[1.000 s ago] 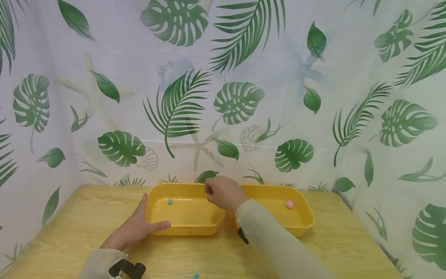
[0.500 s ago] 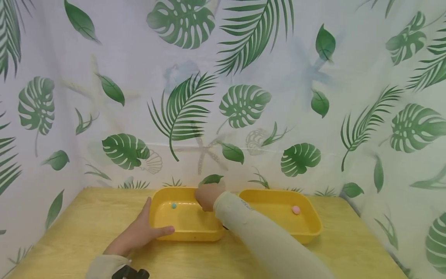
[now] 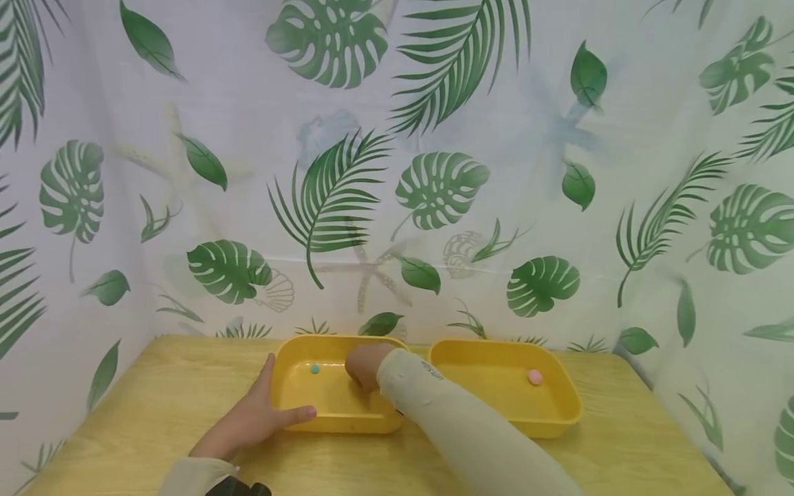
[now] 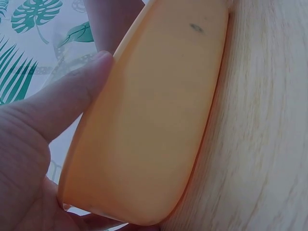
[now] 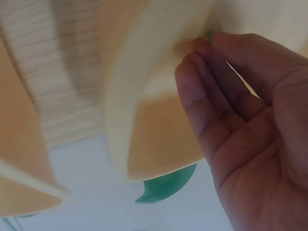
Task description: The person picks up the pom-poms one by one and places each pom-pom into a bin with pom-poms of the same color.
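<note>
Two yellow plastic trays stand side by side. My left hand (image 3: 254, 417) holds the left tray (image 3: 338, 425) at its left end, thumb over the near rim and fingers along the end wall. In the left wrist view the thumb (image 4: 79, 89) lies against the tray's outer wall (image 4: 149, 115). My right hand (image 3: 364, 365) is down inside the left tray, toward its right end. The right wrist view shows its thumb and fingertips pinching a tiny green piece (image 5: 209, 35), mostly hidden and blurred. A small blue-green ball (image 3: 315, 368) lies in the left tray.
The right tray (image 3: 496, 389) holds a pink ball (image 3: 535, 377), and the right sleeve (image 3: 459, 413) passes over its near left corner. A leaf-printed curtain (image 3: 471, 138) hangs behind the wooden table (image 3: 186, 372). A narrow gap separates the trays.
My right hand has moved left from above the gap between the trays and lowered into the left tray. The left hand keeps its hold. Small blue-green bits at the bottom edge left the view.
</note>
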Demonstrator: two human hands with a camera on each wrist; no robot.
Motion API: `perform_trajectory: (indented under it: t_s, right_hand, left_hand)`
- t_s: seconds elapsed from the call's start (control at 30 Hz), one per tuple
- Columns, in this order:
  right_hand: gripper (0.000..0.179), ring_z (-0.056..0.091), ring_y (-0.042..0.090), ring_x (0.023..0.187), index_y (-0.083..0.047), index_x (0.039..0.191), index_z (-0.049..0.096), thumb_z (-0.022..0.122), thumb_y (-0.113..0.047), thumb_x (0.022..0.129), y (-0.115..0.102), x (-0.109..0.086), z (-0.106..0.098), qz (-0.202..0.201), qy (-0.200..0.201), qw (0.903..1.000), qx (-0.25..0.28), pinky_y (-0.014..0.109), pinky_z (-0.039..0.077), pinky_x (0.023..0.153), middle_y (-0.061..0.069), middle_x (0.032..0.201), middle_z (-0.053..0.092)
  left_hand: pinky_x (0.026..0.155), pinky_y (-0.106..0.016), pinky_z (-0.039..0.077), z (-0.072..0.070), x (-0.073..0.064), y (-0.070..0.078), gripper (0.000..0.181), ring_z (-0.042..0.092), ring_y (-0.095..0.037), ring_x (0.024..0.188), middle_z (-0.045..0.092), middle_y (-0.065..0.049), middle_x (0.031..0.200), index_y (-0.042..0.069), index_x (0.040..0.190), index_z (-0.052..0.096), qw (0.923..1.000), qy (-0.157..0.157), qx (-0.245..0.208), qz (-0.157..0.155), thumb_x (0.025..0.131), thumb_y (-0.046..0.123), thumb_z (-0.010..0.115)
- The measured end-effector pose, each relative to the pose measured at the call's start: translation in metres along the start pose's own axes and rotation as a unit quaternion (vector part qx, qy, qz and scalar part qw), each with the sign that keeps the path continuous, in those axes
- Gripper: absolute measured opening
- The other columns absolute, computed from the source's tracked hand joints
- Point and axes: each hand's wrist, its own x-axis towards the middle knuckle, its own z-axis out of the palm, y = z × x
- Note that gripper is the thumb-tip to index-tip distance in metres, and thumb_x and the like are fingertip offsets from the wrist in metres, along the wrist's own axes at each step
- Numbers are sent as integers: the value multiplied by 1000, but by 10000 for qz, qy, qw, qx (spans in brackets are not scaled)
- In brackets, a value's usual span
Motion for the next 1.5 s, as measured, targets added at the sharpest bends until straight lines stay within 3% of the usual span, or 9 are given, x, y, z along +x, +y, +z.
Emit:
perform_trajectory:
  t_s: [0.2,0.33,0.57,0.83,1.0,1.1,1.2,1.4,1.5]
  right_hand:
    - [11,61,9,77,-20,84,72,81,-18,89,12,-10,1,-73,135,9995,275,24,52,71,-10,83,68]
    - [7,67,11,90,-18,98,73,78,-17,93,20,-37,-14,-3,367,9949,940,27,55,80,-8,98,73]
    - [5,61,15,83,-11,99,72,73,-14,96,22,-100,-33,87,1321,9705,2014,33,55,81,-2,91,69]
    - [7,60,13,77,-8,100,72,73,-10,93,16,-157,-9,237,2126,9390,2693,33,54,75,-4,85,66]
    - [4,60,12,74,-9,96,72,73,-9,92,3,-178,4,31,2165,9243,3145,26,52,70,-9,81,65]
    - [6,57,5,72,-12,96,72,76,-12,92,-9,-185,14,-57,1984,9259,3214,23,52,69,-12,81,65]
    - [9,55,1,72,-14,99,72,78,-16,92,-23,-188,23,-64,1619,9347,3162,21,51,68,-13,83,65]
    - [9,56,-2,74,-21,102,75,78,-21,94,-53,-174,36,64,704,9530,2945,20,52,70,-17,86,65]
    - [11,56,-3,77,-22,106,75,76,-21,95,-62,-167,42,-12,533,9570,2852,20,52,71,-18,89,65]
  left_hand:
    - [121,-66,15,2,-1,4,140,16,-53,152,1,-33,168,2,162,-16,9999,-17,118,101,80,53,86]
    - [121,-67,15,1,0,2,141,15,-54,152,1,-33,168,2,162,-17,9998,-79,192,69,81,55,85]
    - [120,-68,15,-3,0,-1,139,13,-56,152,0,-35,167,-1,160,-19,9993,-149,282,179,83,53,83]
    - [120,-67,13,-4,-1,1,138,15,-56,151,0,-37,166,-1,160,-21,9994,-222,253,128,84,54,82]
    - [120,-67,13,-4,-2,4,139,13,-56,151,0,-37,166,0,159,-22,9993,-232,276,99,84,54,82]
    - [120,-67,14,-2,-3,6,139,15,-55,151,1,-37,166,0,159,-22,9993,-230,282,100,84,54,82]
    - [121,-67,15,0,-2,6,139,18,-55,151,2,-37,166,-1,159,-22,9993,-238,248,143,84,53,82]
    - [121,-67,13,-2,-3,4,139,15,-55,152,0,-36,167,2,160,-23,9993,-301,220,67,85,54,81]
    - [121,-67,12,-2,-3,4,139,12,-55,152,-2,-35,167,3,160,-23,9993,-297,239,37,85,55,81]
